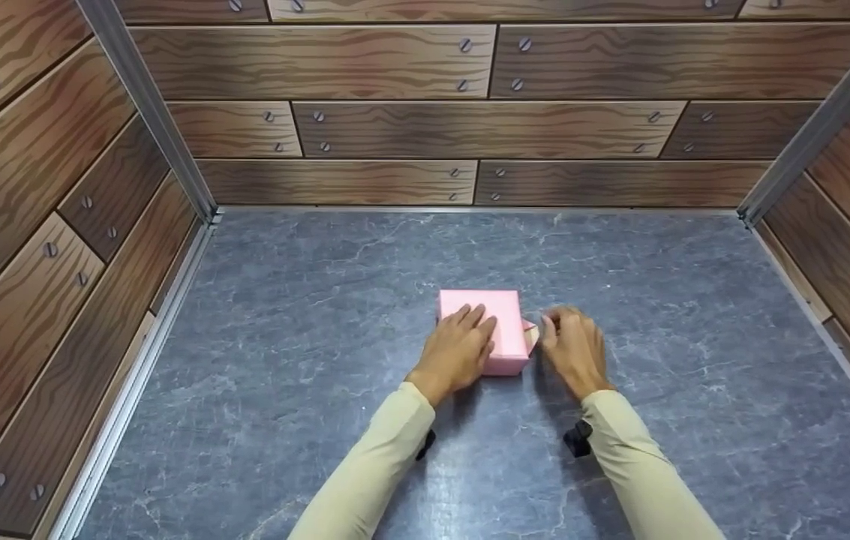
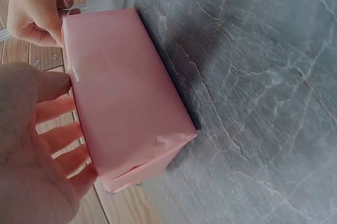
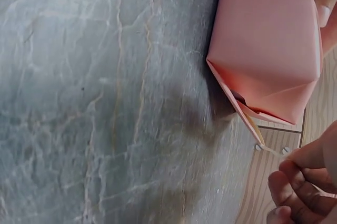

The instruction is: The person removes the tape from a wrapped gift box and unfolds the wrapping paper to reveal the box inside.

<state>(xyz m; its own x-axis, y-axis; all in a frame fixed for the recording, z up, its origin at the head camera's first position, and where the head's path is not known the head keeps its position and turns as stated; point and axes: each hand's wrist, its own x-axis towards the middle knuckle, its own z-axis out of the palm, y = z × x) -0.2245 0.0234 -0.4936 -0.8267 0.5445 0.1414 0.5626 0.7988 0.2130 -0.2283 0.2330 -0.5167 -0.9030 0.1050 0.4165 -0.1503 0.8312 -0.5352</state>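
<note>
A box wrapped in pink paper [image 1: 506,309] sits on the grey marbled surface. My left hand [image 1: 457,346] rests across its top, fingers extended. On the box's right end, a folded paper flap [image 3: 248,124] sticks out, showing a pale inner side. My right hand [image 1: 576,351] is just beyond that end, thumb and fingertips together. In the right wrist view, those fingertips pinch a thin, pale, tape-like strip [image 3: 274,152] that runs from the flap's tip. The box's other end appears folded over in the left wrist view.
Wood-plank-patterned walls [image 1: 394,129] enclose the marbled surface [image 1: 304,315] at the back and both sides. Metal edging [image 1: 147,341] runs along the left border. Dark wrist-worn devices [image 1: 578,439] sit under the light sleeves.
</note>
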